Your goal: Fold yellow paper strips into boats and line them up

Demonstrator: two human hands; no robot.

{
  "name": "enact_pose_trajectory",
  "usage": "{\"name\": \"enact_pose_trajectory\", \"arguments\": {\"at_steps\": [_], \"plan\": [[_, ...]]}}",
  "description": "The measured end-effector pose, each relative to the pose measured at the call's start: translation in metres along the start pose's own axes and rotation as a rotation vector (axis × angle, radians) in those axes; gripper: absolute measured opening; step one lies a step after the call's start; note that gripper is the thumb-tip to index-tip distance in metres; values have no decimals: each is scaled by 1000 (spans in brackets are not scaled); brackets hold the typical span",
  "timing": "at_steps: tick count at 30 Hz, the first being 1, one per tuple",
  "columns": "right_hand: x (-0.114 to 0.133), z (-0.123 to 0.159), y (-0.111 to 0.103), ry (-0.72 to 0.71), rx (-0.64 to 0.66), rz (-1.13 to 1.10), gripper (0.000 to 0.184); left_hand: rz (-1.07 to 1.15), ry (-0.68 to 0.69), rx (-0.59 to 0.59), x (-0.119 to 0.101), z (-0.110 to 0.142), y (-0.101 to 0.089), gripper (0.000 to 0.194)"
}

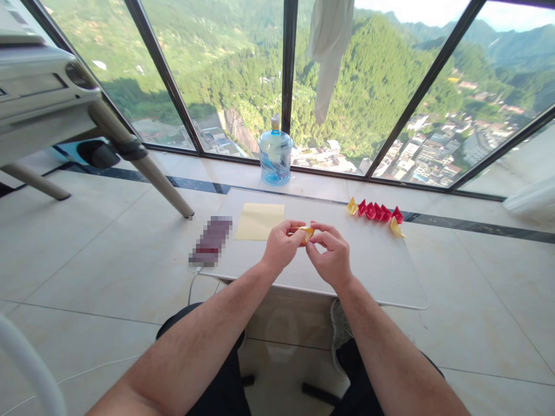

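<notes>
Between my two hands, over the middle of a low white table (347,271), is a small piece of folded yellow paper (307,232). My left hand (284,245) pinches it from the left, thumb on top. My right hand (332,251) grips its right side with thumb and fingers closed. Just beyond my left hand lies a stack of pale yellow paper sheets (255,221). At the table's far right stands a row of folded red paper pieces (376,211), with a yellow folded piece (352,206) at the left end and another yellow folded piece (396,227) in front.
A blurred-out phone-like object (212,240) with a white cable (191,286) lies at the table's left. Behind the table, a blue water jug (276,156) stands by the window. Grey legs of a large piece of furniture (160,182) reach the floor at left.
</notes>
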State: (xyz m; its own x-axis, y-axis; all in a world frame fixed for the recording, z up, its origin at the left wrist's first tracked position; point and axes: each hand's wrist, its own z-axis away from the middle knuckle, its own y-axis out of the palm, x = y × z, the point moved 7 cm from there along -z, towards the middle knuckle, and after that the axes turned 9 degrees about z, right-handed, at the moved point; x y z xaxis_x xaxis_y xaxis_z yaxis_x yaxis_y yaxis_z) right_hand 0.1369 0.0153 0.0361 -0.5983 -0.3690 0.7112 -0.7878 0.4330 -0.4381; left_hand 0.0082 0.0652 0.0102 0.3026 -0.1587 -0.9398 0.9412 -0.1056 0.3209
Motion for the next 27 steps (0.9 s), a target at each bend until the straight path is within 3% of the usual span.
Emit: {"name": "enact_pose_trajectory", "arguments": {"at_steps": [4,15,17,22,27], "plan": [[-1,0,2,-1,20,-11,6,-64,35,-36,1,-2,-4,27],[10,0,3,-171,48,144,32,-35,70,-29,2,-3,-5,26],[8,0,4,-151,64,98,28,-53,85,-38,2,-4,-6,26],[-11,-6,-2,59,48,-22,14,-152,79,7,6,-7,-5,27],[-13,-9,-3,-23,74,98,10,-240,97,117,7,-5,3,23]]}}
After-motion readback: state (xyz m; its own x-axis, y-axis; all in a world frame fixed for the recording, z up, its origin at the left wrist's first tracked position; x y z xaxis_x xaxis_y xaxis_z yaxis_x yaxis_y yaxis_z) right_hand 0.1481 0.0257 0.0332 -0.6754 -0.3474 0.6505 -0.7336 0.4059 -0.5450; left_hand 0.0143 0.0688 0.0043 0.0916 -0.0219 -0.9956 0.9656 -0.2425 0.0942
